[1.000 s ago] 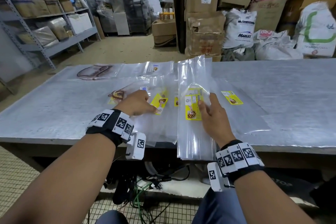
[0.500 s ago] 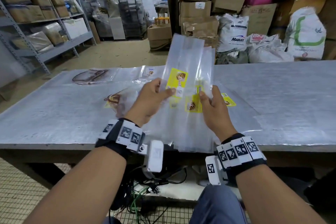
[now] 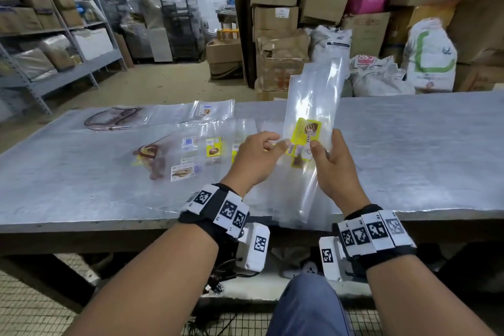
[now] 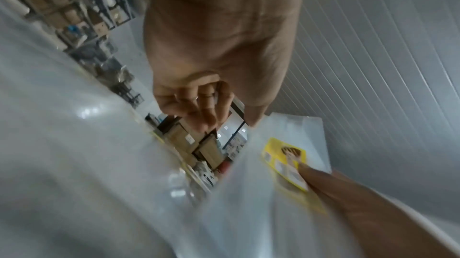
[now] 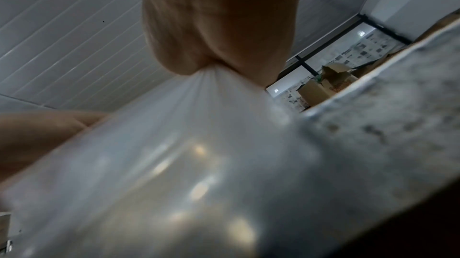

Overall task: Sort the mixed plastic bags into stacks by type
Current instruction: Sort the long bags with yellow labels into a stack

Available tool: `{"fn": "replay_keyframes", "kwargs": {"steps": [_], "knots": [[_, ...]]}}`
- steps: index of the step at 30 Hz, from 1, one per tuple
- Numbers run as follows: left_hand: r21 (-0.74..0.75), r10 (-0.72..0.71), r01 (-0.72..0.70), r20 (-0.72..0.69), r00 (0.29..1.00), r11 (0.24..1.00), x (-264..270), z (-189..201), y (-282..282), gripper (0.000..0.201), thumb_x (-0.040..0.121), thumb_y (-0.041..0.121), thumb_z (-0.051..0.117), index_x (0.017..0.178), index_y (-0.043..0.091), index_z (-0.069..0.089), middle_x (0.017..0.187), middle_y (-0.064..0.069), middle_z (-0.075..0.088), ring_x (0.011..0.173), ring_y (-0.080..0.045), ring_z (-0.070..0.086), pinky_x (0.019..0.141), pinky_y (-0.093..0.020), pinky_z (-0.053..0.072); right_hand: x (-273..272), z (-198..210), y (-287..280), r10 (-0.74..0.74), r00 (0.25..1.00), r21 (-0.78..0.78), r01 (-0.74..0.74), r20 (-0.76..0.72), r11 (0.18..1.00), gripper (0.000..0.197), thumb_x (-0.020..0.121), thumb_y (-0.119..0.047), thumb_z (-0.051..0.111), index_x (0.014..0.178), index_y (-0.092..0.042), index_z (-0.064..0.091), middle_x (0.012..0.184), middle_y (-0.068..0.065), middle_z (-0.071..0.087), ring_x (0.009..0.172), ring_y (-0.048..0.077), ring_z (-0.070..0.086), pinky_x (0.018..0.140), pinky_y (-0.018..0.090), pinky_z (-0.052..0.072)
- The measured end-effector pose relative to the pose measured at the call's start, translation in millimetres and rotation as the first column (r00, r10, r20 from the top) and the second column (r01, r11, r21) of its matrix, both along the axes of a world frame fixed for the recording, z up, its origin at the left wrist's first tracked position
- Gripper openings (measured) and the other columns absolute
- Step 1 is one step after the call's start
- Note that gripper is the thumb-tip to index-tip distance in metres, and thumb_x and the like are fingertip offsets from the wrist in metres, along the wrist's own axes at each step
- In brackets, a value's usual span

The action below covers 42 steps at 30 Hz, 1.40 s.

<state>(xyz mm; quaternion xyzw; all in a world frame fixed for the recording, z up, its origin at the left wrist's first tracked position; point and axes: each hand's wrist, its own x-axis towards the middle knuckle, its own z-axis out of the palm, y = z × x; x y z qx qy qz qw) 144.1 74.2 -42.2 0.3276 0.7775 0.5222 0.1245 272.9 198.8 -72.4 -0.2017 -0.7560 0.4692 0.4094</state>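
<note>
Both grips, our left hand (image 3: 256, 159) and right hand (image 3: 333, 169), are pinching a clear yellow-labelled bag (image 3: 311, 117) above the tabletop (image 3: 409, 150).

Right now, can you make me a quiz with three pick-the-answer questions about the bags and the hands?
1. Where is the raised clear bag?
A) above the table
B) on the shelf
C) on the floor

2. What colour is its label?
A) red
B) yellow
C) green

3. What is the right hand doing?
A) resting flat
B) pointing
C) gripping the bag

Answers: 1 A, it stands up over the tabletop between the left hand and the right; 2 B, the label shows yellow; 3 C, its thumb presses the plastic.
</note>
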Motion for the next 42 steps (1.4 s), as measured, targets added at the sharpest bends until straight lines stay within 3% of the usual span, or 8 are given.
{"fn": "replay_keyframes", "kwargs": {"steps": [5, 10, 16, 27, 33, 37, 39, 42], "knots": [[-0.444, 0.086, -0.237, -0.335, 0.938, 0.864, -38, 10, -21, 0.055, 0.089, 0.053, 0.068, 0.126, 0.013, 0.061, 0.131, -0.007, 0.062, 0.121, -0.029, 0.058, 0.091, -0.032, 0.047, 8, -17, 11, -0.013, 0.998, 0.002, 0.013, 0.056, 1.0, 0.019, 0.104, -0.03, 0.054, 0.09, -0.035, 0.044, 0.079, -0.008, 0.064, 0.077, 0.015, 0.061, 0.075, 0.04, 0.05], [-0.696, 0.041, -0.248, -0.3, 0.953, 0.674, -59, 6, -33, 0.065, 0.068, 0.071, 0.075, 0.089, 0.014, 0.054, 0.11, -0.009, 0.063, 0.103, -0.03, 0.063, 0.079, -0.034, 0.05, 10, -26, 10, -0.024, 0.992, 0.037, 0.019, 0.124, 0.999, 0.025, 0.105, -0.024, 0.053, 0.085, -0.033, 0.04, 0.065, -0.018, 0.06, 0.058, -0.001, 0.052, 0.056, 0.017, 0.039], [-0.653, 0.076, -0.157, -0.15, 0.986, 0.741, -68, 2, -29, 0.057, 0.068, 0.053, 0.088, 0.072, 0.015, 0.047, 0.068, -0.002, 0.048, 0.062, -0.02, 0.05, 0.057, -0.029, 0.035, 11, -27, 11, 0.014, 0.992, 0.057, -0.021, 0.124, 0.998, 0.007, 0.105, -0.024, 0.053, 0.11, -0.02, 0.05, 0.081, -0.019, 0.064, 0.071, -0.007, 0.06, 0.059, 0.009, 0.041], [-0.356, 0.053, -0.096, -0.13, 0.99, 0.93, -85, -2, -40, 0.042, 0.067, 0.017, 0.091, 0.09, 0.005, 0.058, 0.084, -0.008, 0.059, 0.073, -0.02, 0.051, 0.067, -0.031, 0.036, 10, -33, 11, -0.005, 0.984, 0.084, -0.011, 0.179, 0.996, 0.018, 0.105, -0.03, 0.053, 0.119, -0.02, 0.05, 0.076, 0.002, 0.065, 0.07, 0.014, 0.061, 0.062, 0.034, 0.043], [-0.255, 0.062, -0.074, -0.055, 0.997, 0.964, -82, -1, -44, 0.056, 0.069, 0.009, 0.091, 0.064, 0.019, 0.036, 0.055, 0.01, 0.035, 0.049, -0.009, 0.031, 0.051, -0.028, 0.023, 10, -33, 9, -0.004, 0.98, 0.097, -0.015, 0.199, 0.995, 0.02, 0.105, -0.031, 0.052, 0.12, -0.018, 0.049, 0.075, 0.003, 0.065, 0.072, 0.021, 0.061, 0.064, 0.037, 0.044], [-0.244, 0.064, -0.053, 0.036, 0.997, 0.968, -75, 2, -42, 0.054, 0.075, 0.022, 0.091, 0.058, 0.024, 0.04, 0.045, 0.016, 0.034, 0.041, -0.002, 0.031, 0.044, -0.021, 0.021, 9, -33, 9, -0.012, 0.975, 0.124, -0.016, 0.222, 0.992, 0.018, 0.105, -0.034, 0.051, 0.115, -0.019, 0.047, 0.079, 0.006, 0.067, 0.073, 0.027, 0.063, 0.068, 0.043, 0.05], [-0.231, 0.075, -0.059, 0.06, 0.995, 0.971, -78, -1, -38, 0.043, 0.074, 0.032, 0.092, 0.063, 0.019, 0.052, 0.063, 0.009, 0.041, 0.052, -0.009, 0.036, 0.048, -0.026, 0.024, 9, -34, 9, -0.013, 0.973, 0.125, -0.017, 0.228, 0.992, 0.02, 0.105, -0.034, 0.051, 0.117, -0.019, 0.047, 0.079, 0.005, 0.068, 0.074, 0.028, 0.063, 0.069, 0.045, 0.052], [-0.267, 0.105, -0.099, 0.009, 0.994, 0.959, -81, -5, -34, 0.039, 0.077, 0.031, 0.089, 0.105, 0.016, 0.068, 0.084, -0.002, 0.06, 0.07, -0.018, 0.054, 0.055, -0.025, 0.036, 8, -35, 9, -0.016, 0.974, 0.128, -0.014, 0.228, 0.992, 0.022, 0.105, -0.035, 0.051, 0.12, -0.018, 0.048, 0.077, 0.006, 0.068, 0.073, 0.03, 0.063, 0.07, 0.047, 0.053]]}}
